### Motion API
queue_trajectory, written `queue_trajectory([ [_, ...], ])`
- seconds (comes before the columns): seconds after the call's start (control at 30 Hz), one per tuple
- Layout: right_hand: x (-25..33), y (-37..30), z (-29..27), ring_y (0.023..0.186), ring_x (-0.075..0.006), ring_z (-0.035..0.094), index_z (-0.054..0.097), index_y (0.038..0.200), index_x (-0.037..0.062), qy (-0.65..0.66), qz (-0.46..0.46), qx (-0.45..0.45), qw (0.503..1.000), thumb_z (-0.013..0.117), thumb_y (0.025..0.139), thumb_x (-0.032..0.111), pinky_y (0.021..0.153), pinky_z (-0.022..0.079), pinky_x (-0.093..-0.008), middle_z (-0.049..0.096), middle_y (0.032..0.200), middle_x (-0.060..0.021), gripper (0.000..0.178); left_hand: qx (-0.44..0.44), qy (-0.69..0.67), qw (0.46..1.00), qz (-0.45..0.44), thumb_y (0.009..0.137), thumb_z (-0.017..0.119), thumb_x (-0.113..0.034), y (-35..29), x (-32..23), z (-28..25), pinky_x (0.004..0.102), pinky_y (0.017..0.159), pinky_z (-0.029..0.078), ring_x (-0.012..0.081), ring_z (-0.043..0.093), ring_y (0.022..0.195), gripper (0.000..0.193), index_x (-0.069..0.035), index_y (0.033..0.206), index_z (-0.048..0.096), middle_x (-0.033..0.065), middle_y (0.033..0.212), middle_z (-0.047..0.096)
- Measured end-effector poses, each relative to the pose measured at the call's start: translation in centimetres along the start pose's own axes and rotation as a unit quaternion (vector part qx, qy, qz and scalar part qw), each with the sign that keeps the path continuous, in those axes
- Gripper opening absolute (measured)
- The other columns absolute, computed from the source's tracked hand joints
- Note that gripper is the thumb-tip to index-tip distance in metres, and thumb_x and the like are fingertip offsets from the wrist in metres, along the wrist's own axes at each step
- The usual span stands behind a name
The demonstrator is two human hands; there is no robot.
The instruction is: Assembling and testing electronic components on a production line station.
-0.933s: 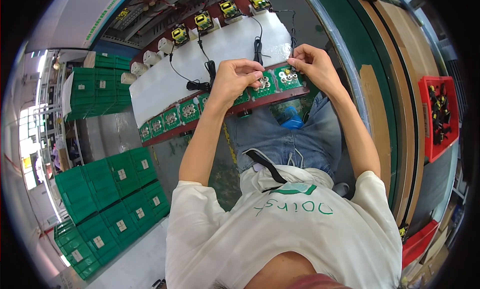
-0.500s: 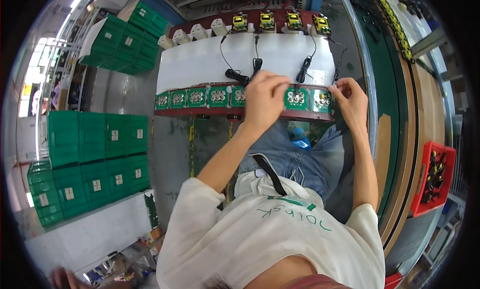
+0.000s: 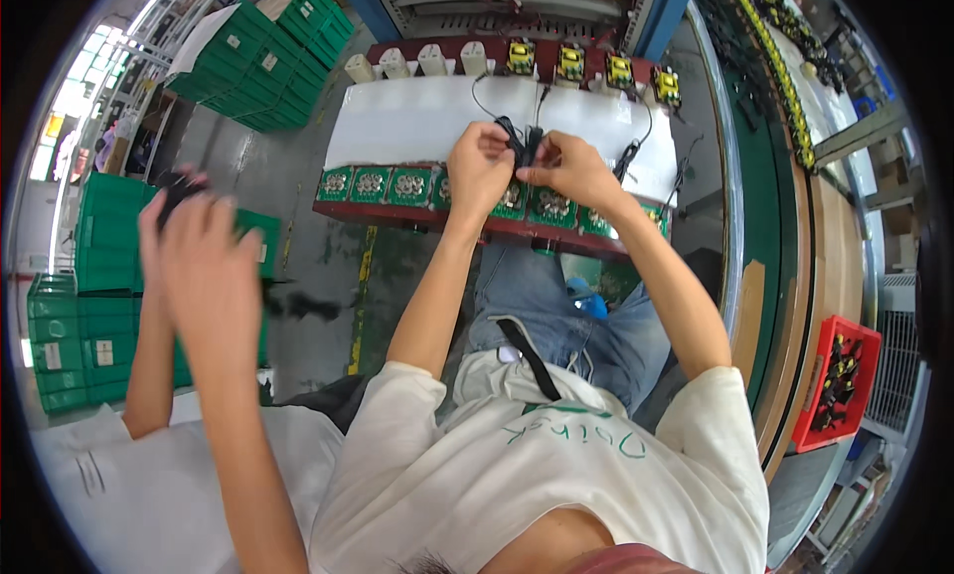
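Note:
My left hand (image 3: pixel 481 174) is closed on a bundled black cable (image 3: pixel 512 145), above the row of green circuit boards. Close beside it, my right hand (image 3: pixel 579 172) pinches at a second black cable bundle (image 3: pixel 535 145), fingertips almost touching the left ones. Thin black leads run from these bundles up toward the small boards with yellow transformers (image 3: pixel 569 63) at the back. Under my hands, the green circuit boards (image 3: pixel 408 184) with round silver contacts sit along the front of a dark red fixture (image 3: pixel 368 213); my hands partly cover the middle ones.
A white panel (image 3: pixel 397 122) covers the fixture's middle. White adapter housings (image 3: pixel 431 59) stand at its back left. Another cable bundle (image 3: pixel 627 160) lies right. A co-worker's blurred hands (image 3: pixel 204 251) hold something black at left, before green crates (image 3: pixel 109 241). A red bin (image 3: pixel 838 385) stands right.
My right hand has moved left from the fixture's right end to beside my left hand, onto the cables. The view has shifted. A co-worker's arms have come in at left.

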State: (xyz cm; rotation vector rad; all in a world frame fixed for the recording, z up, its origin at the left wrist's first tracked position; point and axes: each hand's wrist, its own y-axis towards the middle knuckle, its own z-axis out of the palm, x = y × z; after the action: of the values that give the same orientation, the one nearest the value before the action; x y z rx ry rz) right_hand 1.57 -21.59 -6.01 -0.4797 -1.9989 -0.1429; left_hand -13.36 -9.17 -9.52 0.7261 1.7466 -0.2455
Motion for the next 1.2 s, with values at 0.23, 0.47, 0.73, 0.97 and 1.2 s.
queue_trajectory([
  [0.23,3.1,-3.2,-1.9,0.072,-0.0068,0.060,0.063,0.108,0.0071,0.319,0.119,0.002,0.940,0.079,0.097,0.015,0.059,0.038,-0.0173,0.068,0.087,-0.0035,0.021,0.042,-0.468,0.861,-0.195,0.094,0.072,0.005,-1.9,-4.2,-1.5,0.0271,0.080,0.055,0.0210,0.070,0.097,0.048,-0.002,0.136,0.051,0.0192,0.115,0.071],
  [0.47,3.3,-7.7,-4.2,0.074,-0.0087,0.064,0.054,0.139,-0.0036,0.423,0.155,0.012,0.893,0.078,0.096,0.004,0.059,0.043,-0.0171,0.075,0.091,-0.0091,0.050,0.123,-0.467,0.841,-0.242,0.094,0.075,0.007,-6.0,-5.6,-2.0,0.0253,0.086,0.057,0.0232,0.075,0.098,0.062,0.004,0.148,0.045,0.0227,0.117,0.074],
  [0.73,-0.6,-7.1,-6.3,0.087,-0.0174,0.073,0.052,0.150,-0.0137,0.096,0.048,0.049,0.993,0.074,0.089,-0.008,0.079,0.056,-0.0247,0.080,0.097,-0.0137,0.065,0.194,-0.273,0.917,-0.217,0.101,0.074,-0.004,-7.0,-6.3,-3.9,0.0196,0.082,0.053,0.0168,0.073,0.093,0.021,0.008,0.117,0.074,0.0156,0.114,0.076],
  [0.97,0.2,-3.8,-4.8,0.088,-0.0189,0.075,0.051,0.150,-0.0159,0.217,0.058,0.044,0.973,0.069,0.087,-0.011,0.080,0.059,-0.0255,0.080,0.100,-0.0151,0.066,0.193,-0.133,0.965,-0.122,0.102,0.074,-0.008,-5.3,-5.8,-6.0,0.0188,0.078,0.052,0.0126,0.067,0.083,0.016,0.007,0.104,0.079,0.0112,0.102,0.077],
  [1.2,-0.4,-0.6,-3.1,0.093,-0.0247,0.078,0.049,0.147,-0.0203,0.241,0.062,0.050,0.967,0.058,0.084,-0.018,0.078,0.063,-0.0272,0.076,0.091,-0.0155,0.064,0.130,-0.205,0.948,-0.207,0.098,0.076,-0.001,-3.0,-3.9,-6.0,0.0211,0.076,0.056,0.0116,0.067,0.080,0.010,0.006,0.104,0.079,0.0108,0.099,0.076],
])
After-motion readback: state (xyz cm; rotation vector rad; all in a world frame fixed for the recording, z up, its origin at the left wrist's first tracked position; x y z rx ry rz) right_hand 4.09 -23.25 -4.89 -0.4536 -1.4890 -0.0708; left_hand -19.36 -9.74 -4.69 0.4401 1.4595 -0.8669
